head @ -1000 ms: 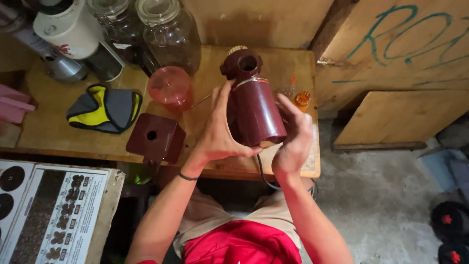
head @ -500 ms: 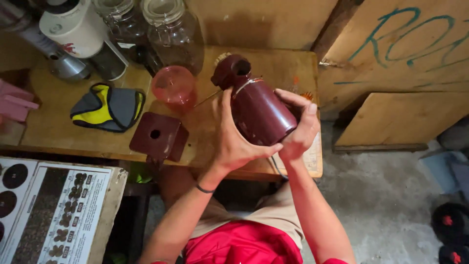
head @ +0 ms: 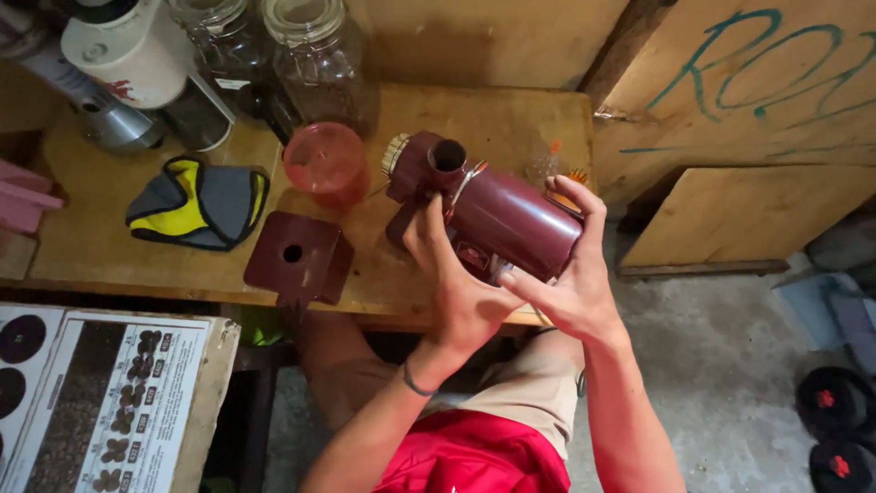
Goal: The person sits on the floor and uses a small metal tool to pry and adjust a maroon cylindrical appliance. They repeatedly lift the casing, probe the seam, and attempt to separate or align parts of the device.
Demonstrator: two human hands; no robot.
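**Grinder held tilted over the bench edge**

Grinder (head: 497, 215), maroon and barrel-shaped, sat in both hands above the near edge of the bench (head: 511, 114), tipped so its open neck pointed toward 11 o'clock. My left hand (head: 456, 283) was wrapped around its underside, thumb up along the neck, fingers curled and closed on the body. My right hand (head: 570, 274) cupped the base end from 4 o'clock, fingers spread wide and pressed against the barrel rather than clenched.

At 9 o'clock from the grinder lay a square maroon lid (head: 297, 260) with a hole in its middle, flat on the bench. A pink cup (head: 327, 164) stood just beyond, at 10 o'clock, and glass jars (head: 315, 55) stood at the back. A yellow and grey mask (head: 196, 201) lay further out at 9 o'clock.

Risk, as I judged it: the barrel looked smooth and the right hand's grip was loose, so a slip could drop it past the bench edge onto the concrete floor (head: 721, 365). Tilted this way, anything left inside could spill from the neck toward the cup. A swing leftward might knock that cup over.
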